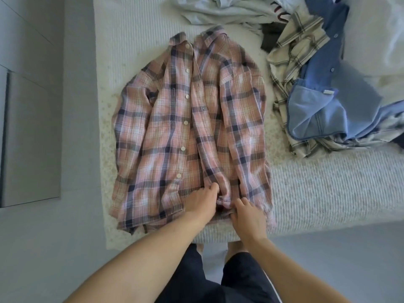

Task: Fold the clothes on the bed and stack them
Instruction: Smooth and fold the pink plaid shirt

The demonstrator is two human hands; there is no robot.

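A pink and navy plaid shirt [175, 127] lies front up on the white bed [328, 189], collar at the far end, sleeves laid along its sides. The button placket runs down its middle. My left hand [202, 203] rests on the lower front, its fingers curled into the bunched cloth at the hem. My right hand [246, 215] pinches the same bunched hem from the right side. Both hands meet near the bed's front edge.
A heap of unfolded clothes lies at the right: a blue denim shirt [323, 106] over a cream checked shirt [290, 68]. A pale blue garment [218, 9] sits at the far end. Grey floor [54, 248] lies left of the bed.
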